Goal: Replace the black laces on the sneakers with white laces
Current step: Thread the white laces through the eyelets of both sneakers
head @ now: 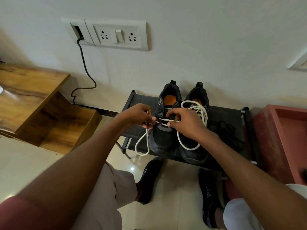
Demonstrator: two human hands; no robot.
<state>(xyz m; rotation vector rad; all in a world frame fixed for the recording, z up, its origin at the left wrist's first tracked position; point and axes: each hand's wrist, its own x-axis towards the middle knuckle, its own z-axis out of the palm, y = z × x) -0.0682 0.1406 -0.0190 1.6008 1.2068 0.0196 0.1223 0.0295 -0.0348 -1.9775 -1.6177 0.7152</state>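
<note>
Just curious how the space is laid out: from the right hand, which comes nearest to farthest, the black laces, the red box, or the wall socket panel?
1. Black laces, on the rack right beside the right hand.
2. Red box, farther right.
3. Wall socket panel, high up the wall.

In front of me a low black shoe rack (221, 113) stands on the glossy tiled floor (176, 196). On its top shelf my two black sneakers (163, 138) sit side by side, and the removed black laces (227, 131) lie heaped at 3 o'clock from them.

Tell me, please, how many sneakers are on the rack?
2: the left sneaker under both hands, being laced; the right sneaker beside it, touching, already wearing white laces. None seems hidden.
</note>
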